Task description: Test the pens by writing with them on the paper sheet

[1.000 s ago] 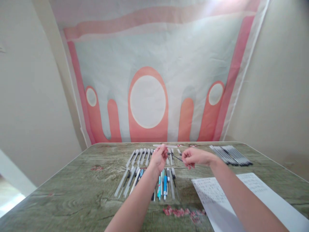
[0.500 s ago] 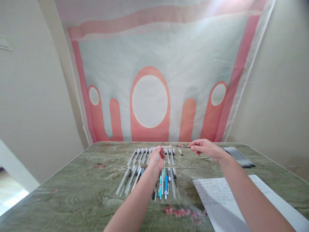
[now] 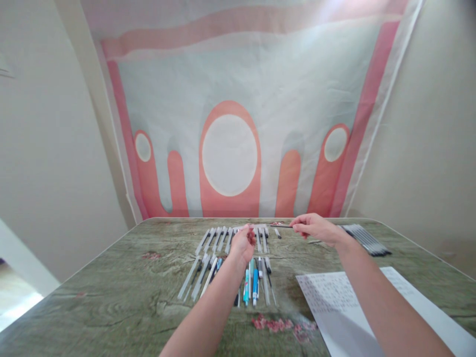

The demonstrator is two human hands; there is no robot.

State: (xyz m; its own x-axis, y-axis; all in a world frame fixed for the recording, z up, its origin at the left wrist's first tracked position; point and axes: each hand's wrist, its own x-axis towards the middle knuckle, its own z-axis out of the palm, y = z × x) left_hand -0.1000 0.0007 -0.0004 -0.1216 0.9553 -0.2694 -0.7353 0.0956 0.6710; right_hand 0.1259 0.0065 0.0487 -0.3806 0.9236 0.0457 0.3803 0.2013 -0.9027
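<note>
My left hand (image 3: 243, 244) is closed in a pinch on a clear pen barrel (image 3: 261, 226), which points right above the far row of pen parts. Out to the right, my right hand (image 3: 313, 228) pinches the end of a thin dark pen refill (image 3: 281, 226). The refill lies level and in line with the barrel, its left tip at the barrel's end; whether it is inside cannot be made out. Below my hands are a far row of clear barrels (image 3: 210, 240) and a near row with several pens (image 3: 255, 285), partly hidden by my left arm.
A bundle of refills (image 3: 366, 240) lies at the far right of the wood-patterned table (image 3: 122, 287). A written sheet of paper (image 3: 334, 297) lies under my right forearm. A small pen cap (image 3: 277, 233) sits beside the far row. A patterned cloth (image 3: 230, 64) hangs behind.
The barrel's end and the refill's tip look slightly closer together. Both hands keep their pinch, and the whole view has shifted a little.
</note>
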